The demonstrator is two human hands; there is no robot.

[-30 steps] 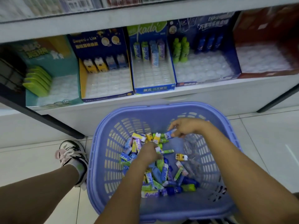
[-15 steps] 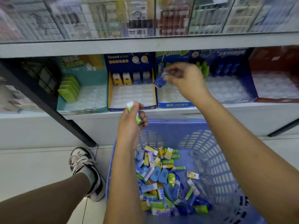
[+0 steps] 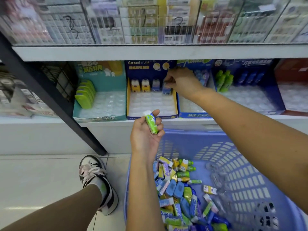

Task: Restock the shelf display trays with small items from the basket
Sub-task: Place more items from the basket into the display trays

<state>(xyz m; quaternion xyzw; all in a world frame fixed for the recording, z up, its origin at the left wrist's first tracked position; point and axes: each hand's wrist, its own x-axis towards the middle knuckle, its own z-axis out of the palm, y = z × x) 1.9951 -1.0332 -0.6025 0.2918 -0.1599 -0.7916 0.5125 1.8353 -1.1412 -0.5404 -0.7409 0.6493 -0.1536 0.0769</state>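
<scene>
Two items held: right hand (image 3: 180, 80) pinches a blue block (image 3: 166, 88) into the tray (image 3: 128, 100)'s back-right corner; left hand (image 3: 146, 134) grips a green stick (image 3: 151, 124), likely placed next.

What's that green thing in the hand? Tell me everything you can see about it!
It's a small green pack, shaped like a little bar. It has a white end and pale curly writing along its shiny wrapper. It is tilted, with the white end up and pointing toward the shelf. The left hand grips it with fingers curled round it. It is held above the basket's far rim, in front of the navy tray.
</scene>
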